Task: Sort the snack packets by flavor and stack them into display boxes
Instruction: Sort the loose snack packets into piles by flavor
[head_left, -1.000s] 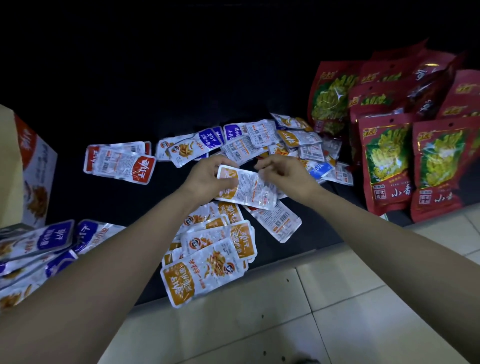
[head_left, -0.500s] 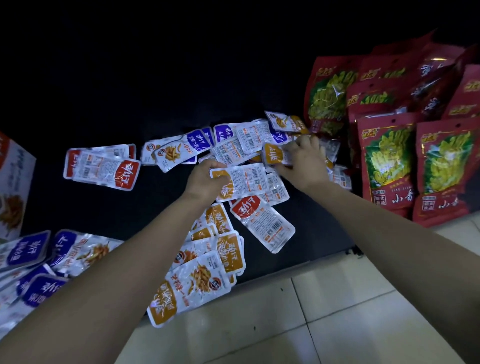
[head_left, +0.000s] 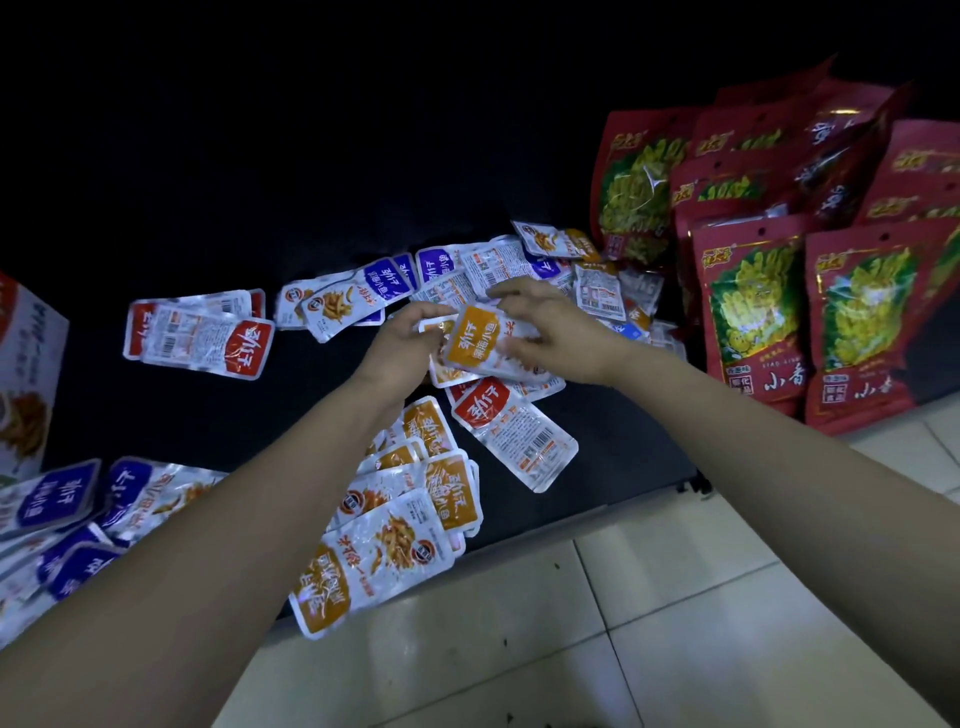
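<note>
Left hand (head_left: 402, 345) curls round the left edge of a silver foil packet with an orange label (head_left: 474, 340). Right hand (head_left: 558, 332) rests spread-fingered on its other end, grip unclear. Matching orange-labelled packets (head_left: 415, 499) fan out at 6 o'clock toward the edge of the black mat (head_left: 623, 467). Bare mat opens at 11 o'clock.

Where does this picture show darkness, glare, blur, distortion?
Head view: the far surface is almost black; glare streaks the red bags; the orange packets between the left hand and right hand look softly blurred; the forearms stretch towards the lower edges.
</note>
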